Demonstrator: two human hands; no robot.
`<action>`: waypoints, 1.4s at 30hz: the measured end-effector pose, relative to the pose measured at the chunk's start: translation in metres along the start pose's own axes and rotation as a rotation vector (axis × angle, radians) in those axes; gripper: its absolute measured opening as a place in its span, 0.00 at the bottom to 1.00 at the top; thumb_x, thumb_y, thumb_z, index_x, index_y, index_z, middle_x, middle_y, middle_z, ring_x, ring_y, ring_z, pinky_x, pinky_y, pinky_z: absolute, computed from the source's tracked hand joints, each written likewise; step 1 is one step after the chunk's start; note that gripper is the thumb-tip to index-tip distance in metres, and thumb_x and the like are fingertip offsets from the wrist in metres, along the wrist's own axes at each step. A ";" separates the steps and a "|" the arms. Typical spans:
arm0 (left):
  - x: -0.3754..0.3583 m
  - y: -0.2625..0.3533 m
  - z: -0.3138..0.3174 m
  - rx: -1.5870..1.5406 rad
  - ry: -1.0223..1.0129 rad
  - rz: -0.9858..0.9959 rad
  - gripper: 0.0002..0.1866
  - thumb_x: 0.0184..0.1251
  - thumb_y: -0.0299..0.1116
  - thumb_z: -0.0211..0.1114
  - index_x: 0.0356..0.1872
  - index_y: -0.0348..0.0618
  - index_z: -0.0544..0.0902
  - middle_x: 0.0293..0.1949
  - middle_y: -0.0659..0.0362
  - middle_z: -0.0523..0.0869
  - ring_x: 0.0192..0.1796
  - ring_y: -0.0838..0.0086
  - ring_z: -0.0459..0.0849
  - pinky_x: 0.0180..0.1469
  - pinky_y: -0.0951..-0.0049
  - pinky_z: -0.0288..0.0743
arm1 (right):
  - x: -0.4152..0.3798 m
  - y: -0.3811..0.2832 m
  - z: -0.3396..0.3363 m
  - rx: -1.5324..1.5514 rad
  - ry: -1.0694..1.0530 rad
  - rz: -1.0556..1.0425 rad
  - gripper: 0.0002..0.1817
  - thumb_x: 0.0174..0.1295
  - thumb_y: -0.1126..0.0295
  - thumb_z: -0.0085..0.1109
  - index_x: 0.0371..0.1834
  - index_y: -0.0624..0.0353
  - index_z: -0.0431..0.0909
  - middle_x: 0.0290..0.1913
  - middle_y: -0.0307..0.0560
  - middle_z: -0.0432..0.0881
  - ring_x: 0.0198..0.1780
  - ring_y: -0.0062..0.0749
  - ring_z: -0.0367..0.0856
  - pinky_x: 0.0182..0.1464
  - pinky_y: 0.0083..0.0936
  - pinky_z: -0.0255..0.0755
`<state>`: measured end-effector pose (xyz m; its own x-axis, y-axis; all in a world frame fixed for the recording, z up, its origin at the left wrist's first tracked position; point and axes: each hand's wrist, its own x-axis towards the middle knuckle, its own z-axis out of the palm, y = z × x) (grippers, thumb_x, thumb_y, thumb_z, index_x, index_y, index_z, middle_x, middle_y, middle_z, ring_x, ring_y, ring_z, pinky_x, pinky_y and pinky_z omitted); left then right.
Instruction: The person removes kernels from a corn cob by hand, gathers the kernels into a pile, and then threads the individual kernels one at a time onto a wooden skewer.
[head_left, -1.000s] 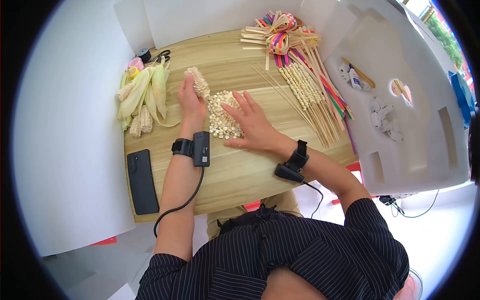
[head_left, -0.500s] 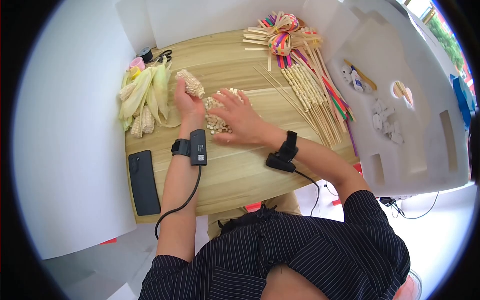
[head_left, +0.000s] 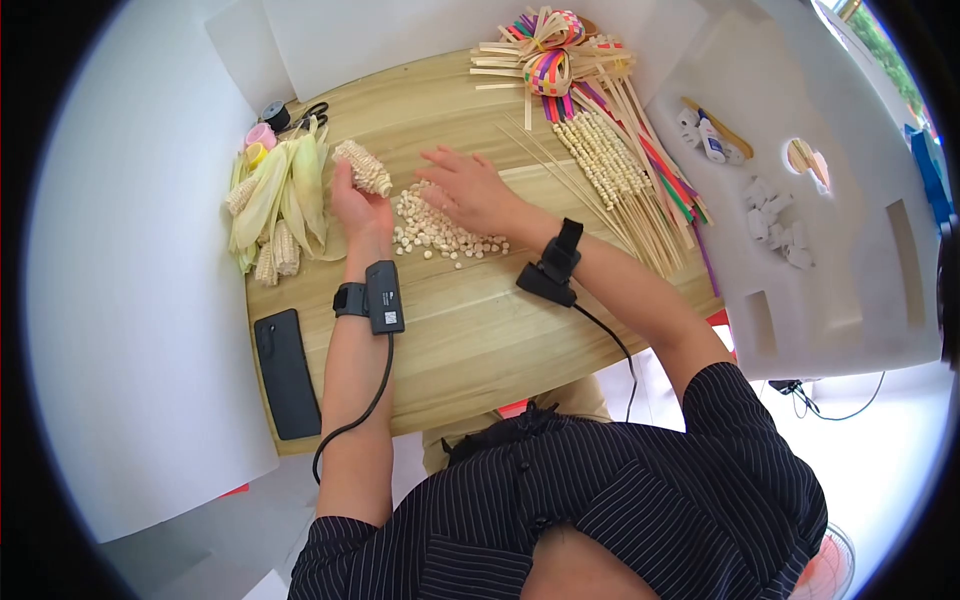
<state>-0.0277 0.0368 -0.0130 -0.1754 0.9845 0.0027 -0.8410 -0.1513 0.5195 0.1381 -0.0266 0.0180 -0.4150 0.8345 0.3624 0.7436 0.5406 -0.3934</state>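
Half a second ago our right hand (head_left: 474,192) covered the middle of the loose kernels (head_left: 428,234); now it sits at the pile's 1 o'clock edge, fingers loosely spread, with no grip visible. Whether its underside touches any kernels, we cannot tell. The pile lies more exposed and reaches farther toward 3 o'clock, so we judge the spreading is well along. Our left hand (head_left: 362,210) stays curled around the corn cob (head_left: 362,168), at 10 o'clock from the pile, which seems merely held meanwhile.
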 end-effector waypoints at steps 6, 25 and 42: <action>0.000 0.001 -0.001 -0.004 -0.006 -0.017 0.13 0.68 0.37 0.52 0.44 0.39 0.74 0.37 0.58 0.79 0.40 0.72 0.77 0.43 0.72 0.71 | 0.011 0.010 0.001 0.092 -0.239 -0.017 0.22 0.67 0.55 0.40 0.58 0.55 0.69 0.63 0.49 0.65 0.67 0.43 0.57 0.64 0.47 0.51; 0.001 0.004 -0.003 -0.057 0.054 0.044 0.14 0.69 0.38 0.50 0.47 0.39 0.72 0.37 0.58 0.79 0.38 0.71 0.77 0.40 0.71 0.73 | -0.010 -0.018 -0.008 0.012 -0.038 -0.122 0.21 0.60 0.58 0.52 0.54 0.57 0.71 0.58 0.50 0.71 0.64 0.42 0.63 0.64 0.48 0.52; -0.017 -0.008 0.020 0.076 -0.093 -0.043 0.13 0.68 0.34 0.51 0.45 0.35 0.74 0.38 0.54 0.81 0.40 0.70 0.79 0.45 0.70 0.73 | -0.020 -0.006 -0.017 0.437 0.147 0.313 0.24 0.66 0.61 0.44 0.60 0.65 0.63 0.58 0.62 0.69 0.59 0.50 0.67 0.61 0.34 0.60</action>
<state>-0.0078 0.0233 -0.0001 -0.0887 0.9945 0.0563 -0.8048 -0.1049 0.5842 0.1506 -0.0486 0.0271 -0.1082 0.9557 0.2738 0.5201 0.2891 -0.8037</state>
